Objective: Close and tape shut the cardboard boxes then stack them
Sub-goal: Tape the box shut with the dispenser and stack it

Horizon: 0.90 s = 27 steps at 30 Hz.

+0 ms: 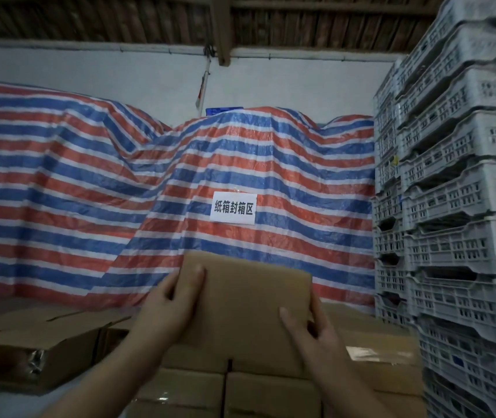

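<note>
Left hand (pixel 170 300) and right hand (pixel 307 322) are gripping a plain brown cardboard box (pixel 246 300) by its sides, probably carrying it for stacking.

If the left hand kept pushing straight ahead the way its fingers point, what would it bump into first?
Probably the striped tarp behind the cardboard box that the left hand grips with the right hand; nothing else shows between, though depth is hard to judge.

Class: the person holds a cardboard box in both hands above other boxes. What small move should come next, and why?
Probably lower the held box onto the stacked boxes just below. The left hand and right hand grip its sides, and it looks already closed, hanging above them.
</note>
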Each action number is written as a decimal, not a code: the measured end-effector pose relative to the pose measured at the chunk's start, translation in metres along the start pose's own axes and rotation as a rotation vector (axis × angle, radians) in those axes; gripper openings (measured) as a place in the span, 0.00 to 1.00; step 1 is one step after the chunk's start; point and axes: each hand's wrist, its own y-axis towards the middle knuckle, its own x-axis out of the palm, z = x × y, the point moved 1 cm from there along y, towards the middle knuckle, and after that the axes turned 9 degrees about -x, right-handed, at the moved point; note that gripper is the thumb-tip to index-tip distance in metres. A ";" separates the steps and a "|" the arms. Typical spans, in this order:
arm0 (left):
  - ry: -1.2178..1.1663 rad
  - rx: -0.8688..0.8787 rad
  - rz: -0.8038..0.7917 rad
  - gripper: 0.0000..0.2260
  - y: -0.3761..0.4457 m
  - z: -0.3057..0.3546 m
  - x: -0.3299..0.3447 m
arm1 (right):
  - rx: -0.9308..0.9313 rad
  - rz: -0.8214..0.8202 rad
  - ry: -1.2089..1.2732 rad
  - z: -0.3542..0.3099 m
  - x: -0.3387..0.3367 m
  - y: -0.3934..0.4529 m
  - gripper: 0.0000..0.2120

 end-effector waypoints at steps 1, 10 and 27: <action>0.001 0.010 -0.028 0.19 0.019 0.011 -0.001 | -0.026 0.009 -0.024 -0.010 0.004 0.018 0.42; -0.317 -0.121 -0.319 0.19 0.159 0.026 -0.002 | 0.135 0.080 0.045 -0.010 0.041 0.185 0.28; -0.006 -0.461 -0.196 0.14 0.283 -0.067 0.007 | 0.587 -0.280 -0.099 0.116 0.095 0.309 0.12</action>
